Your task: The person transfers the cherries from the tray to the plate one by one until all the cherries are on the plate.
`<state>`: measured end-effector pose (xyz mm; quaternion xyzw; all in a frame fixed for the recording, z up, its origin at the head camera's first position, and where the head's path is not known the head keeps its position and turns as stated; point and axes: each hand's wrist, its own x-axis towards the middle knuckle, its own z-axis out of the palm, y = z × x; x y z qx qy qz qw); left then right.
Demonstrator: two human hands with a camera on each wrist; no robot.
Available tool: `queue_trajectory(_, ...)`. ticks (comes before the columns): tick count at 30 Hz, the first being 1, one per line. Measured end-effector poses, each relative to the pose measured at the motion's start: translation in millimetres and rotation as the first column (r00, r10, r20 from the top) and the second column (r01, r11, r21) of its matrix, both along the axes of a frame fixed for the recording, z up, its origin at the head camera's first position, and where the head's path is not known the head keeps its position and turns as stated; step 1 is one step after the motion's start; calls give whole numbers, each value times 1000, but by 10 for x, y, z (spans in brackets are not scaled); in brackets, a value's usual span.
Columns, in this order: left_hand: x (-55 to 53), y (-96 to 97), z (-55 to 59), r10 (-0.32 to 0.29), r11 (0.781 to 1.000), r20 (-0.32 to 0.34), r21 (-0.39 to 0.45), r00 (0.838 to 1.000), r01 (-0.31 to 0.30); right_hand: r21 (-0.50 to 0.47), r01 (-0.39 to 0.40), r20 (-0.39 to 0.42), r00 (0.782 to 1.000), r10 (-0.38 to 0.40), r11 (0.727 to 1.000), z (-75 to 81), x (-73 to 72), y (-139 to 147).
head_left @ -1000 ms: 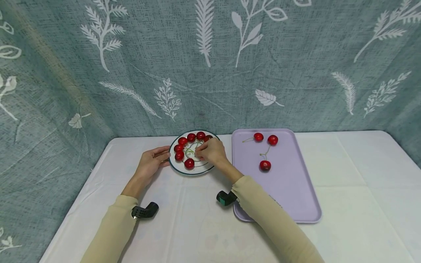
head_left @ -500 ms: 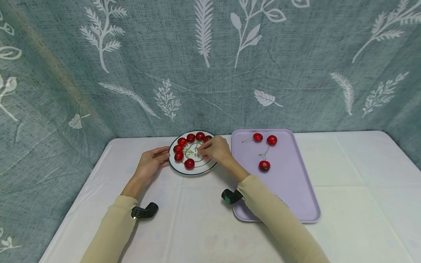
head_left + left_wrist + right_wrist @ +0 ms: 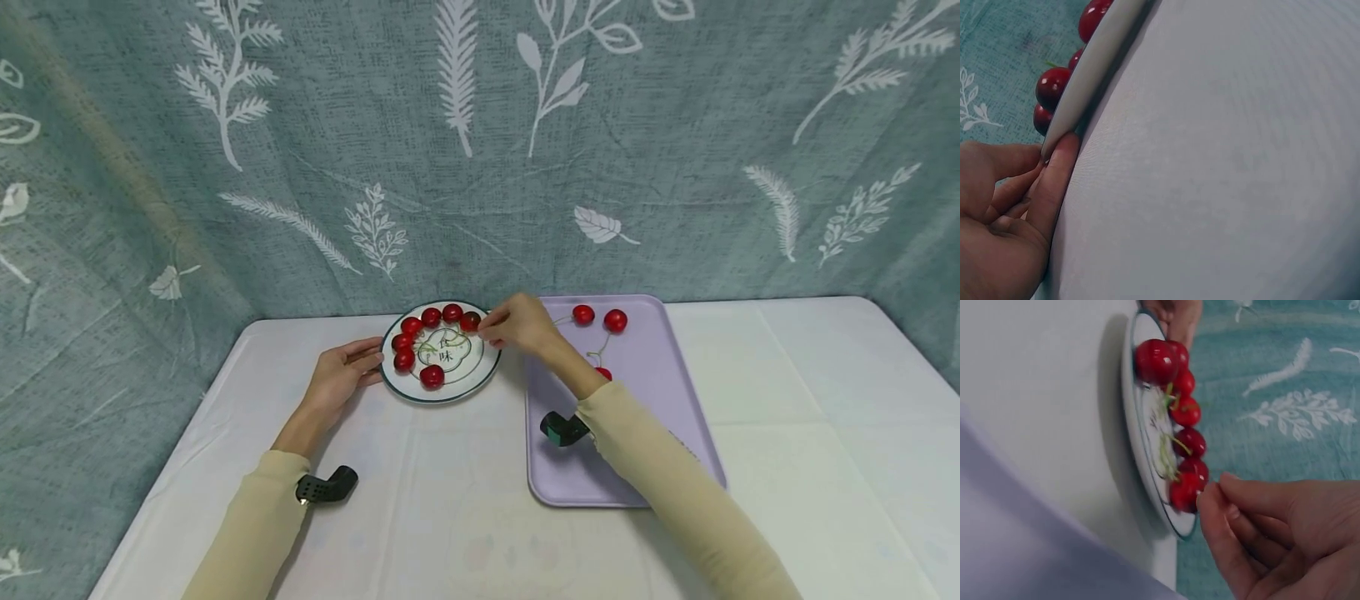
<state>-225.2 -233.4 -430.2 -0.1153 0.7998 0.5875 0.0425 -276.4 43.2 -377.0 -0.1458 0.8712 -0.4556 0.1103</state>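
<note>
A white plate point(image 3: 465, 387) with a dark green rim lies on the table. Red cherries, among them a front cherry point(image 3: 432, 377), form an open ring on it, stems inward. My left hand point(image 3: 337, 377) holds the plate's left edge; in the left wrist view its thumb point(image 3: 1060, 172) is against the underside. Beside the plate's right rim is my right hand point(image 3: 521, 325), its fingertips close to the rightmost cherry point(image 3: 470, 322). The right wrist view shows thumb and index finger near each other with nothing visible between them; whether they touch the cherry point(image 3: 1185, 490) is unclear.
A lilac tray point(image 3: 558, 479) stands right of the plate, under my right forearm. It bears a cherry point(image 3: 583, 314) at the back, another cherry point(image 3: 616, 321) beside it, and a third cherry point(image 3: 602, 374) partly hidden by my arm. A patterned green curtain point(image 3: 450, 208) hangs behind the table.
My right hand has moved right, from over the plate's middle to its right rim, uncovering the printed centre and the rightmost cherry. The left hand keeps its hold on the plate.
</note>
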Motion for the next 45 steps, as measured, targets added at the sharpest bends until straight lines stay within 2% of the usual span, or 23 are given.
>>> queue_trajectory(6, -1, -19, -7, -8, 1000, -11, 3, 1000, 8, 47, -25, -105, 994, 30, 999, 111, -17, 108)
queue_trajectory(10, -4, -18, 0, -6, 1000, -2, 2, 1000, 6, 51, -20, -128, 991, 26, 999, 150, -10, 205)
queue_trajectory(16, -2, -30, -12, -2, 1000, 17, 9, 1000, 2, 96, 6, -158, 987, 10, 995, 111, 22, 393)
queue_trajectory(24, 7, -38, -12, -9, 1000, 8, 15, 1000, 9, 51, 32, -105, 994, -27, 998, 85, 45, 778)
queue_trajectory(29, -1, -35, -6, -10, 1000, 3, 10, 1000, 10, 59, 70, -91, 994, -64, 996, 24, 55, 1049)
queue_trajectory(36, -11, -15, 5, -1, 1000, 16, 14, 1000, 1, 98, 110, -52, 993, -105, 989, 38, 81, 1396)
queue_trajectory(41, -10, -15, 4, 3, 1000, 24, 11, 1000, -3, 3, 95, 43, 995, -95, 995, 14, 90, 1600)
queue_trajectory(45, -7, -37, 5, -3, 1000, 23, 7, 1000, 3, -140, 106, 191, 979, -78, 985, -48, 110, 1700)
